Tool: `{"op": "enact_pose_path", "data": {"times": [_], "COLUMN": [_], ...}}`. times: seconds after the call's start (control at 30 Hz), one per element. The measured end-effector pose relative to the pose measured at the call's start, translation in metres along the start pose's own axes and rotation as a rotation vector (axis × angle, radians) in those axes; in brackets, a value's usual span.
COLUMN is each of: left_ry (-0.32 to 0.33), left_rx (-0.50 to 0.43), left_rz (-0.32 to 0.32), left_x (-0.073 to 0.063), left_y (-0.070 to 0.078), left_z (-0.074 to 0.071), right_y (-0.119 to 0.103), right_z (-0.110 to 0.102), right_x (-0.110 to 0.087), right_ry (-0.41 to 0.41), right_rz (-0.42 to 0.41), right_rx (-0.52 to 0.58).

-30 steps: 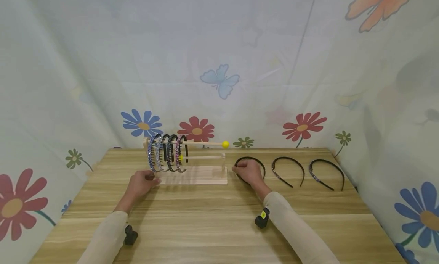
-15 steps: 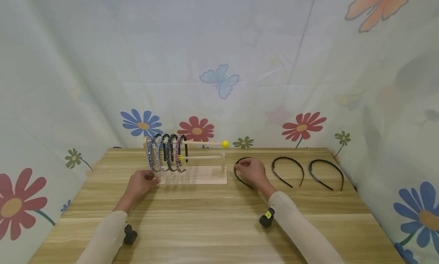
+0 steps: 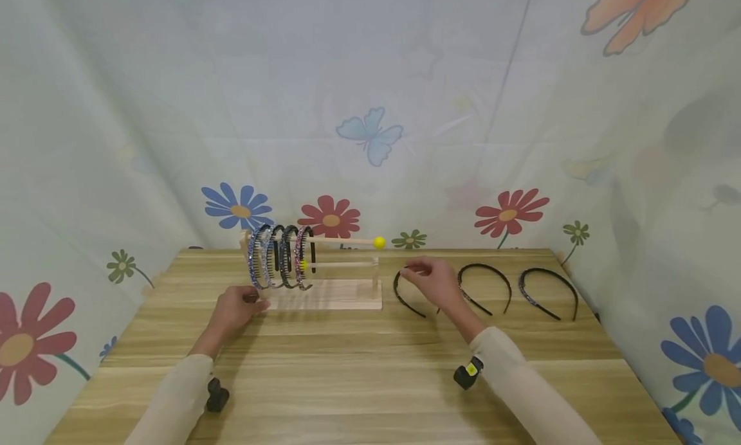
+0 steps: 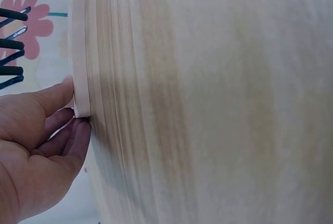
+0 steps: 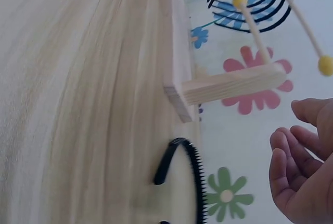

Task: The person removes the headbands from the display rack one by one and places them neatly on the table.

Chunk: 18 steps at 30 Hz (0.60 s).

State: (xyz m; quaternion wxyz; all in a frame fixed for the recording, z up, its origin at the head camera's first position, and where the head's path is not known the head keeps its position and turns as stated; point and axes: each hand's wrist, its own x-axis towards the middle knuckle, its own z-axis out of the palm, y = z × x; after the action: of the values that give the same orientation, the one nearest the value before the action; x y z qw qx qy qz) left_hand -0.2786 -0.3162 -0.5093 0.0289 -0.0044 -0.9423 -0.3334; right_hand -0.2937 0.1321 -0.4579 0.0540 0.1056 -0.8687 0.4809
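at our 8 o'clock, the left hand (image 3: 234,305) pinches the near left corner of a wooden stand (image 3: 347,296), a hold we read as steadying. the stand is the holder here: on its upper rod (image 3: 347,241) hang, left to right, a blue headband (image 3: 253,258), a pale headband (image 3: 265,258), a dark headband (image 3: 283,258) and a pink headband (image 3: 298,252); whether any also rings the lower rod (image 3: 341,264), we cannot tell. at the stand's 3 o'clock, a black headband (image 3: 397,294) rests on the table (image 3: 324,368), open toward 6 o'clock. above it hovers the right hand (image 3: 435,281), fingers loosely bent and gripping nothing. we judge the step in hand to be taking up or laying down this band, unsure which; lifting it would call for a pinch on its curve. at that hand's 3 o'clock lie a second band (image 3: 464,293) and a third band (image 3: 525,293), both open toward 5 o'clock.
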Motion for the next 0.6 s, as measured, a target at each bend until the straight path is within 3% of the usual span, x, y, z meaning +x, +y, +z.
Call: {"op": "enact_pose_path", "data": {"times": [0.3,0.6], "left_ry": [0.000,0.006], "left_rx": [0.000,-0.003], "left_rz": [-0.005,-0.009], "left_x": [0.001,0.001], "left_y": [-0.001,-0.002], "left_z": [0.001,0.002], "right_y": [-0.027,-0.052], "right_z": [-0.005,0.018], "right_x": [-0.012,-0.013], "right_ry": [0.005,-0.008], "right_rz": [-0.143,-0.286], "right_rx": [0.017,0.060]}}
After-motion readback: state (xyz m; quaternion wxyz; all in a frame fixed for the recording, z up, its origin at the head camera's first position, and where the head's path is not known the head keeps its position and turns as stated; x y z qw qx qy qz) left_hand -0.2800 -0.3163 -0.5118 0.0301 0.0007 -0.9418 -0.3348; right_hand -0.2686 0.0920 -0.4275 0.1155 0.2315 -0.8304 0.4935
